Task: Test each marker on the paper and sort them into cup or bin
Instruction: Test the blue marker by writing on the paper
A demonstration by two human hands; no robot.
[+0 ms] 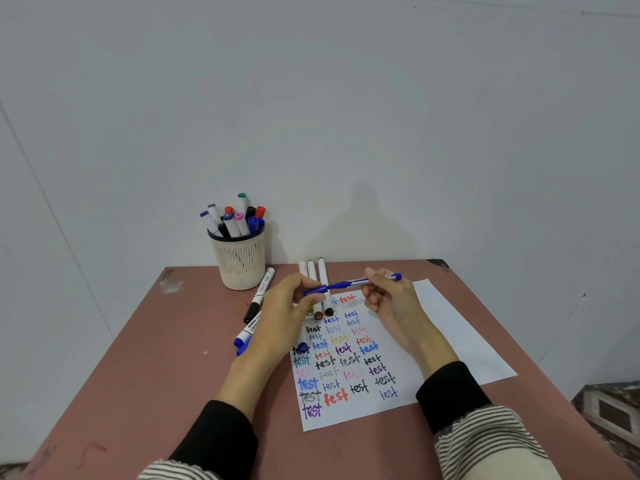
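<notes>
**A:** What does the head view show?

**B:** A person holds a blue marker (349, 283) level above the paper (446, 327), one hand at each end. The left hand (287, 313) has its grip pinching the blue cap end; the right hand (389, 299) has its fingers curled round the barrel near the tail. The marker is in the air, over the top rows of the sheet.

**A:** What step is this?

**B:** I would judge the cap is about to come off, or has just gone on; I cannot tell which. To uncap it well, pull straight along the barrel, keep the right hand firm, and hold on to the cap so it does not roll away.

**A:** And the other markers?

**B:** Three white markers (322, 289) lie side by side at the paper's far edge, partly behind the hands. A black-capped marker (259, 295) and a blue-capped marker (246, 332) lie left of the sheet. A mesh cup (239, 265) at the far left holds many markers upright. I see no bin.

**A:** The surface and room?

**B:** A worn pinkish counter (145, 375) with scuffs, pushed against a plain pale wall (311, 98). The paper is covered in rows of the word "test" in many colours, with a bare strip on its right side.
</notes>
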